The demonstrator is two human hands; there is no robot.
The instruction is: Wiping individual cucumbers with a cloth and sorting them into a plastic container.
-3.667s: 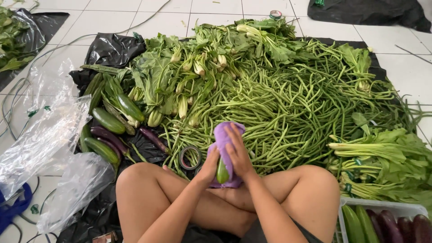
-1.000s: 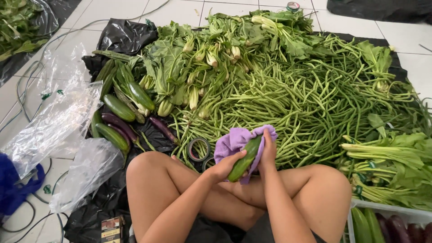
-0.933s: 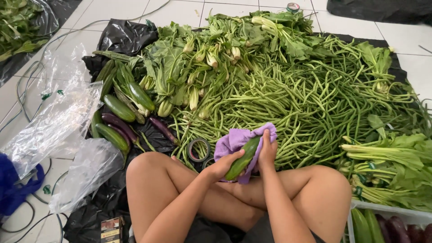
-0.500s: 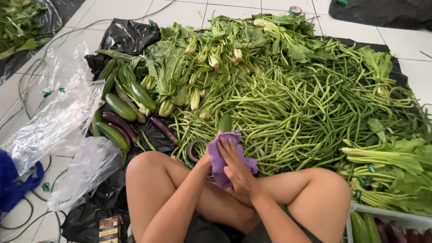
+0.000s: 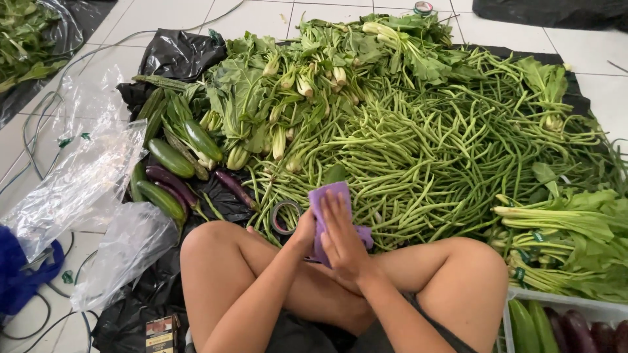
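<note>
We sit cross-legged, both forearms reaching forward between our bare knees. Our right hand [image 5: 341, 236] lies flat, fingers [image 5: 333, 212] extended and pressing over what we grip. Our left hand [image 5: 303, 229] cups it from beneath, wrist bent, thumb side up.

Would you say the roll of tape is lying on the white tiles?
No, the roll of tape lies on black plastic sheet.

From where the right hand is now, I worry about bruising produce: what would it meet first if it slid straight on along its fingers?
The right hand lies on the purple cloth, fingers pointing up-frame. Just past the cloth, the cucumber tip comes first, then the long beans; depth is unclear.
</note>
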